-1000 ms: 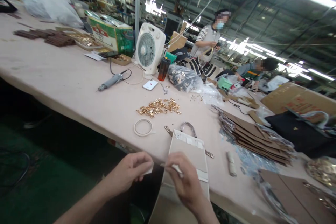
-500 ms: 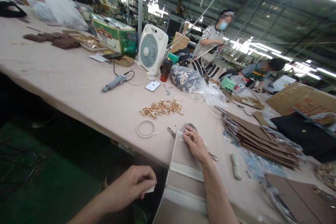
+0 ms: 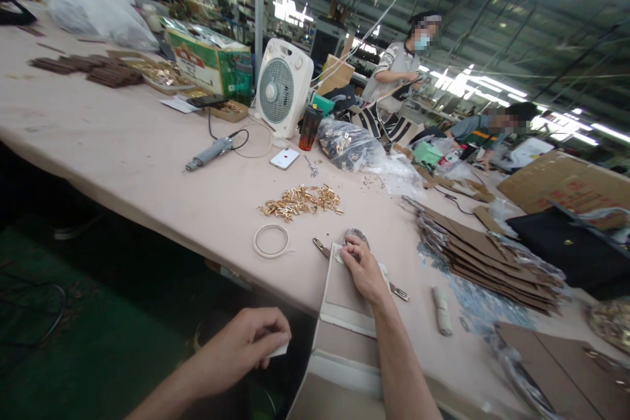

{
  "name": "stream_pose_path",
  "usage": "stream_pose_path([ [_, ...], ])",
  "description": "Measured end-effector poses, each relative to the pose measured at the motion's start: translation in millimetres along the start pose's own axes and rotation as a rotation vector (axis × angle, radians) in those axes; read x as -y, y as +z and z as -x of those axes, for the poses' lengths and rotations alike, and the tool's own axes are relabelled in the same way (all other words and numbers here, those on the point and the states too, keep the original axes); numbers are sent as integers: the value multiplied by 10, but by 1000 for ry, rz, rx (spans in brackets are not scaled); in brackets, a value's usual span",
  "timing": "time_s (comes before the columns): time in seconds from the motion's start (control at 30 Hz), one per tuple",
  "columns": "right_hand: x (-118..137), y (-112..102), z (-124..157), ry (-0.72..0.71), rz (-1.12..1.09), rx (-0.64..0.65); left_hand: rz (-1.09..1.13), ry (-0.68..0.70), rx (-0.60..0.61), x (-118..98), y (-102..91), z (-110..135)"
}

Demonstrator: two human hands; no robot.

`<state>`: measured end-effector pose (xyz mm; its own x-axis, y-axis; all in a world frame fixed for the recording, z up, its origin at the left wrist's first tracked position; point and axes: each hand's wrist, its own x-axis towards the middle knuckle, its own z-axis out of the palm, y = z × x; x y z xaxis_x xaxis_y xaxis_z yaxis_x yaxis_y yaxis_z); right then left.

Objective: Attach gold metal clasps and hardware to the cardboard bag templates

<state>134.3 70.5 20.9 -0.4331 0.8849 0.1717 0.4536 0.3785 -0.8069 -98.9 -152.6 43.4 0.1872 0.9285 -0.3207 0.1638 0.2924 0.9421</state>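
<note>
My left hand point(image 3: 258, 341) is closed off the table's front edge, pinching a small white piece point(image 3: 279, 349) that looks like paper or tape. My right hand point(image 3: 361, 268) has its fingers drawn together at the far end of a brown panel with white edges point(image 3: 347, 285). Whatever lies under those fingertips is too small to make out. The panel runs over the table edge towards me. A strap with a metal buckle point(image 3: 399, 292) sticks out to the right of it, and another metal-ended strap point(image 3: 321, 247) to the left.
Beyond the panel lie a roll of tape point(image 3: 271, 241) and a pile of gold metal fittings point(image 3: 300, 201). Farther back are a phone point(image 3: 284, 157), a grey power screwdriver point(image 3: 210, 154), a tumbler point(image 3: 310, 127) and a fan point(image 3: 282, 88). Stacked brown panels point(image 3: 492, 259) sit right. Two co-workers are behind.
The fingers of my right hand have drawn in a little at the panel's end. My left hand keeps its pinch on the white piece. The view has shifted slightly.
</note>
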Motion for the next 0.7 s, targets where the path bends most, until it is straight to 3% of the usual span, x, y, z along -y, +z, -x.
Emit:
stream_pose_path([
  [0.23, -35, 55, 41, -77, 112, -44, 46, 65, -58, 43, -55, 14],
  [0.37, -32, 95, 45, -67, 179, -55, 68, 133, -264, 124, -239, 16],
  [0.47, -10, 159, 39, -81, 259, -97, -7, 157, -575, 279, -584, -2],
  [0.6, 13, 244, 40, -75, 335, -173, -61, 171, -999, 479, -1207, 5],
  [0.7, 17, 291, 39, -61, 349, -240, -108, 156, -1165, 511, -1608, 71],
])
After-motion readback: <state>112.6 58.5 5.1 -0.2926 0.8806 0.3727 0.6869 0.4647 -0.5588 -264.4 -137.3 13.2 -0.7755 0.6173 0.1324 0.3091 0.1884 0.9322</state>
